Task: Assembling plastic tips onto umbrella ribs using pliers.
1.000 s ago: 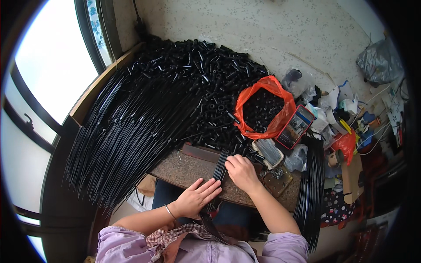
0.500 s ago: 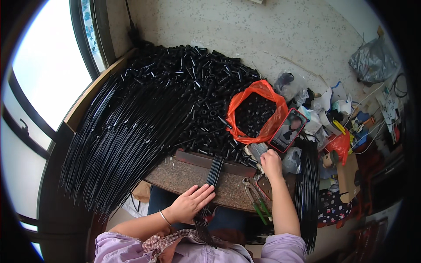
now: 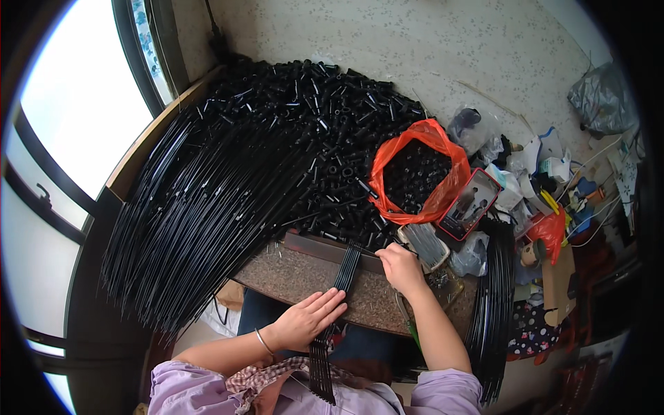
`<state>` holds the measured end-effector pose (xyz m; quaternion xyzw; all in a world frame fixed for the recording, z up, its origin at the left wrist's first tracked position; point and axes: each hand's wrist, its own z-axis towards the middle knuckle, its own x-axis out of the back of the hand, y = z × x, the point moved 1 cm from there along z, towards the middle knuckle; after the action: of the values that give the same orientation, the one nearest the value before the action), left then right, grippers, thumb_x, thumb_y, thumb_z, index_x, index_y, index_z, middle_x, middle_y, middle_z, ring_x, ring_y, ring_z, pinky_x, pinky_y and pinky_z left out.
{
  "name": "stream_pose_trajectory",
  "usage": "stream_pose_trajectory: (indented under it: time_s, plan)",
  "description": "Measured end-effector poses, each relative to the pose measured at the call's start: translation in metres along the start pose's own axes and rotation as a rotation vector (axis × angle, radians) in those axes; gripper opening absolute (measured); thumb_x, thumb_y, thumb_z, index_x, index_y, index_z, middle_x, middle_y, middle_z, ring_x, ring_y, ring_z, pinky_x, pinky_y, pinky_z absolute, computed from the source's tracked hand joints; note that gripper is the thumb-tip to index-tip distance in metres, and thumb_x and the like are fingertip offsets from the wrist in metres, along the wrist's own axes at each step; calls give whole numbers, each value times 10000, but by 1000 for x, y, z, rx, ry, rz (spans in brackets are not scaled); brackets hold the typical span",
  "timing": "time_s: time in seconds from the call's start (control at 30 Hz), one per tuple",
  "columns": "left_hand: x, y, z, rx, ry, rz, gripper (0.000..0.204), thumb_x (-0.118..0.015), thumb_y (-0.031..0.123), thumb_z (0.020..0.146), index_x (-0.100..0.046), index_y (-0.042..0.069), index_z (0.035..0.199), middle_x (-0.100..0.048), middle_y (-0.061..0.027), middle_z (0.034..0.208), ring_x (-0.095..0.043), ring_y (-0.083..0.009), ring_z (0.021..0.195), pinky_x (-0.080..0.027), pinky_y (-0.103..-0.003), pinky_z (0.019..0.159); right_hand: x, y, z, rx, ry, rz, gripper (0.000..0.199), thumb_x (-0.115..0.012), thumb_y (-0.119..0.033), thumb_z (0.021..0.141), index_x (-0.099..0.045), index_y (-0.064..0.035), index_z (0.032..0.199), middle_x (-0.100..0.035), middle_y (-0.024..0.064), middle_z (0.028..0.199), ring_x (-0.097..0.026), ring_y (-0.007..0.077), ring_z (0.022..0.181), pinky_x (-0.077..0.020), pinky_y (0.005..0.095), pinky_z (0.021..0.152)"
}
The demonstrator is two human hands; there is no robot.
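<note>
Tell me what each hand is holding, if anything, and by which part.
Nothing is plainly gripped: the left hand lies flat over the thin black rods, partway along; whether the curled right hand holds anything cannot be told.

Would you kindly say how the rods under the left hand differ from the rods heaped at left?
The row of rods is narrow, while the heap of rods spreads wide. The left hand rests on the row; no hand touches the heap. Both contain thin black rods.

The left hand [image 3: 308, 321] lies flat, palm down, its fingers [image 3: 326, 303] stretched to the upper right. The right hand [image 3: 402, 270] is curled, fingertips partly hidden. Both forearms [image 3: 439, 332] are bare.
</note>
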<state>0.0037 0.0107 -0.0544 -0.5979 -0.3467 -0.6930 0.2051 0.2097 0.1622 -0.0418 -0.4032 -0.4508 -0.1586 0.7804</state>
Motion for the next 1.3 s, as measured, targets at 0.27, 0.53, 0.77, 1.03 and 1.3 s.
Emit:
stream_pose_trajectory:
  time_s: [0.27,0.53,0.77,1.03,1.3]
  plan:
    - [-3,0,-1,1,26,17,686,-470,202,735,-251,-23,1345,-216,-196,1415,-210,-304,1321,-193,-393,1062,12,7,-11,-25,11,-19,97,-560,-36,761,-635,-39,823,-578,99,771,-584,300,717,-482,368,639]
    - [-6,0,-1,1,43,15,694,-475,185,724,-247,-29,1343,-208,-197,1417,-201,-300,1325,-189,-392,1063,6,-1,-9,32,16,-47,123,-583,-22,731,-631,-37,843,-574,95,779,-585,293,706,-478,360,617]
    - [3,3,-1,18,11,59,623,-443,227,786,-273,-15,1334,-237,-182,1409,-221,-283,1319,-214,-382,1055,2,-2,-7,110,-34,-164,164,-582,-14,719,-626,-42,875,-548,83,773,-583,273,687,-484,349,602]
    - [-1,1,-1,3,33,84,665,-489,248,759,-276,-19,1329,-240,-186,1405,-224,-289,1317,-212,-381,1055,2,0,-8,142,6,-119,183,-584,-14,707,-611,-32,887,-523,90,778,-577,272,677,-485,355,596]
    - [-2,1,0,-6,-2,146,725,-536,275,725,-269,-19,1332,-238,-185,1406,-222,-289,1317,-209,-379,1056,-1,-5,-8,110,3,-66,163,-580,6,726,-630,-28,877,-563,87,774,-582,280,694,-481,350,605]
